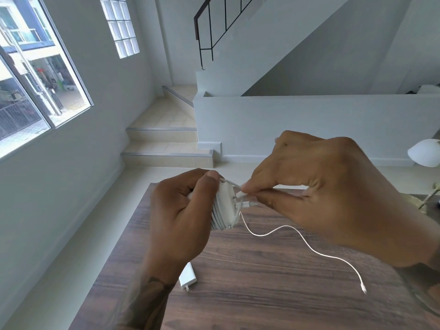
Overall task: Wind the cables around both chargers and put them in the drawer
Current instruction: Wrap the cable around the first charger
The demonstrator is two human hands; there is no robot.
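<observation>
- The left hand (181, 210) is raised above the dark wood-grain worktop (262, 282), back of the hand toward the camera, with the forearm rising from the bottom edge of the view.
- Its fingers curl round a white square charger wrapped in white cable coils (222, 210); the thumb presses on the top edge of the coils.
- The wrapped charger is held on edge, clear of the worktop, with one flat face turned toward the right hand (321, 186).
- The right hand reaches in from the right, back of the hand up, knuckles high, wrist dropping off the right edge of the view.
- Its thumb and forefinger pinch a white cable end (242, 195) just beside the charger's flat face; the other fingers are folded behind and mostly hidden.
- From the wrapped charger a thin white loose cable (297, 236) hangs down and snakes over the worktop to the right, ending in a small plug lying on the wood.
- A second white charger block with metal prongs (188, 277) lies flat on the worktop below the wrapped charger, beside the left wrist.
- A white rounded lamp shade (425, 152) stands well to the right of the wrapped charger.
</observation>
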